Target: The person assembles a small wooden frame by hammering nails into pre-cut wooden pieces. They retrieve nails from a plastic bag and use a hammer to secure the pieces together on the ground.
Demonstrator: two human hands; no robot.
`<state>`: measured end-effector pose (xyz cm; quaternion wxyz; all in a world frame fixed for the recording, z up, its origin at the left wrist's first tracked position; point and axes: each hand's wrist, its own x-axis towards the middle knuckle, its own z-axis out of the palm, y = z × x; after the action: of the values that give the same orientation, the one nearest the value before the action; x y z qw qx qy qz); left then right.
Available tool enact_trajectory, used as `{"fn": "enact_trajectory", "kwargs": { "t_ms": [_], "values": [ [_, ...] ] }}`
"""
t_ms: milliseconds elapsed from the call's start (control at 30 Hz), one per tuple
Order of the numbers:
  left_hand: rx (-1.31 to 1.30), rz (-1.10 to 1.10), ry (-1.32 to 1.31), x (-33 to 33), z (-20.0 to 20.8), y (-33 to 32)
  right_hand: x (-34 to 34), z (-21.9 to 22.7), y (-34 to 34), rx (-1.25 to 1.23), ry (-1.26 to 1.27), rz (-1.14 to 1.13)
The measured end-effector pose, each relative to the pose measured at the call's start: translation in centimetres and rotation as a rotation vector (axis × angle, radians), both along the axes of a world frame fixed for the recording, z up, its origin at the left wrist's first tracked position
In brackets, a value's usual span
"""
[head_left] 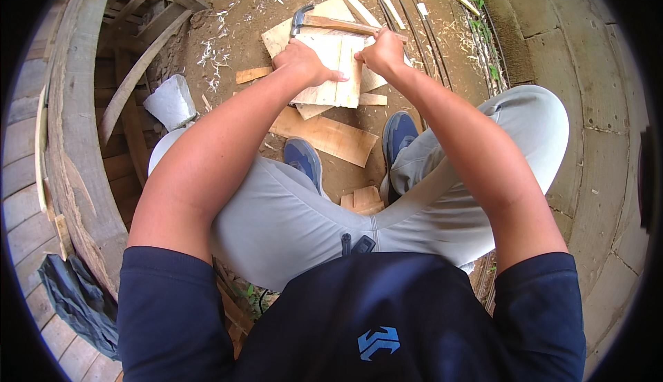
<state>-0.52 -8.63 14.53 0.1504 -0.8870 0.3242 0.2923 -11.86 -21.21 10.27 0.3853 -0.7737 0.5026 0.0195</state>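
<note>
Between my hands is a pale wooden panel (350,84), with a seam running down it. My left hand (301,61) is closed around its left edge, the thumb lying across the top face. At the right edge, my right hand (383,52) grips with curled fingers, the thumb on the wood. Just beyond the panel lies a hammer (331,23), its dark claw head to the left. My right hand overlaps the wooden handle near its end; whether they touch is unclear. Under the panel, a wider pale board (276,35) partly shows.
A loose plank (331,135) lies before my shoes, with small offcuts (363,199) nearer me. A whitish stone block (171,103) sits left, beside a timber frame (79,106) and scrap wood. Dark rods (421,23) run along the ground at right. Wood shavings litter the dirt.
</note>
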Motion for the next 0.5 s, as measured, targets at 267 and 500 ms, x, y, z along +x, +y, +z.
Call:
{"fn": "enact_trajectory", "kwargs": {
  "t_ms": [267,500],
  "values": [
    [-0.042,0.003,-0.001,0.1,-0.3,0.4,0.0,2.4,0.5,-0.103,0.090,0.157],
    [-0.051,0.019,0.008,0.3,-0.6,0.3,0.0,3.0,0.1,-0.358,-0.007,0.415]
  ]
}}
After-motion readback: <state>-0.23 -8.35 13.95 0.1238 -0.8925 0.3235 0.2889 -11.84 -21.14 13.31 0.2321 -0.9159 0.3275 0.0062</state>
